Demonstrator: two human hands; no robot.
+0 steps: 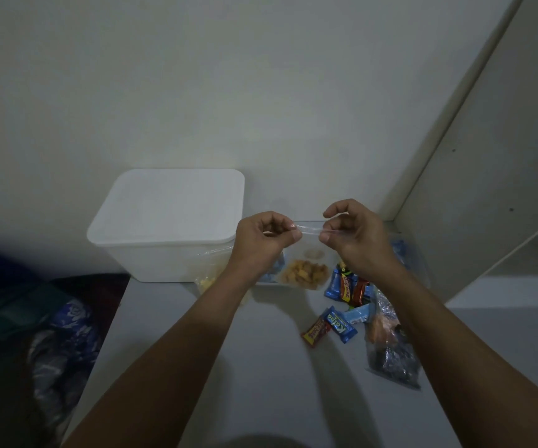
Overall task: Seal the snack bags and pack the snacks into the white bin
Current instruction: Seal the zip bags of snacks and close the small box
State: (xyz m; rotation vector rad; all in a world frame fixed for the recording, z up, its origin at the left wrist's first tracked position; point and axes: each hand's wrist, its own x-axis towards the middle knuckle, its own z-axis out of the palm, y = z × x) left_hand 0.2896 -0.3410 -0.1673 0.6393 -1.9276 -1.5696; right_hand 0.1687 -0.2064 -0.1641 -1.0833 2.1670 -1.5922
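A clear zip bag of orange-brown snack pieces (304,273) hangs above the table, held up by its top strip. My left hand (263,242) pinches the strip's left end and my right hand (355,236) pinches its right end. The white bin (164,253) stands at the back left with its lid (170,205) on, just left of my left hand. Another clear bag with yellow snacks (208,278) leans against the bin's front, partly hidden by my left forearm. A bag with dark and orange snacks (390,350) lies at the right.
Several small wrapped candy bars in blue and red (342,318) lie scattered on the grey table (261,383). A white shelf unit (503,189) rises at the right. Dark fabric and a blue patterned cloth (64,334) lie off the table's left edge.
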